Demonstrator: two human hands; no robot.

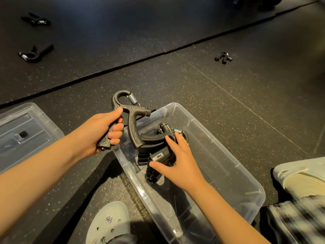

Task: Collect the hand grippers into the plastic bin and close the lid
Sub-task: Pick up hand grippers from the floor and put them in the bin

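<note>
My left hand (103, 127) grips one handle of a black hand gripper (131, 118) and holds it over the left rim of the clear plastic bin (228, 155). Inside the bin lie a few black hand grippers (158, 138) in a pile. My right hand (177, 162) reaches into the bin, its fingers and thumb spread around that pile. The clear lid (26, 127) lies flat on the floor to the left of the bin. Three more hand grippers lie on the dark floor: one at far left (35, 53), one at the far upper left (37, 21), one at the right (223, 57).
The floor is dark speckled rubber matting with a seam (158, 55) running diagonally. My grey clog (109, 222) sits below the bin, and another shoe (302, 175) with checked fabric is at the right edge.
</note>
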